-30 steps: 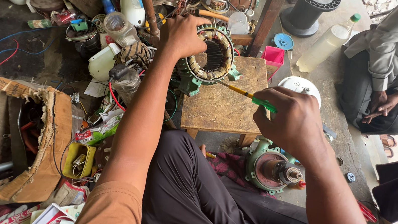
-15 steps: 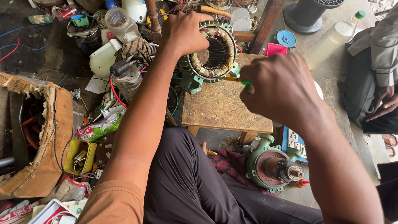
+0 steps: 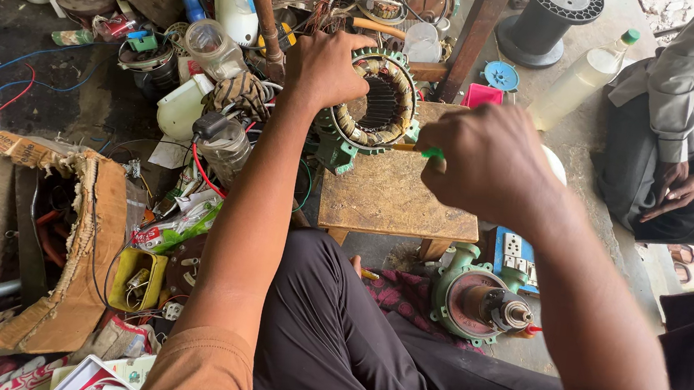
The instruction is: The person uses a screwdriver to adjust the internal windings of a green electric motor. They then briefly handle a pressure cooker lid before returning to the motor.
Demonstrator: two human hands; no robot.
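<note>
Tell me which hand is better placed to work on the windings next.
Probably the right hand: it holds the green-handled tool by the stator, while the left hand grips its rim.

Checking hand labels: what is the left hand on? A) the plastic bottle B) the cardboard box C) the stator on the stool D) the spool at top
C: the left hand grips the rim of the stator, which rests on the wooden stool, while the right hand brings a green-handled tool up to it.
</note>
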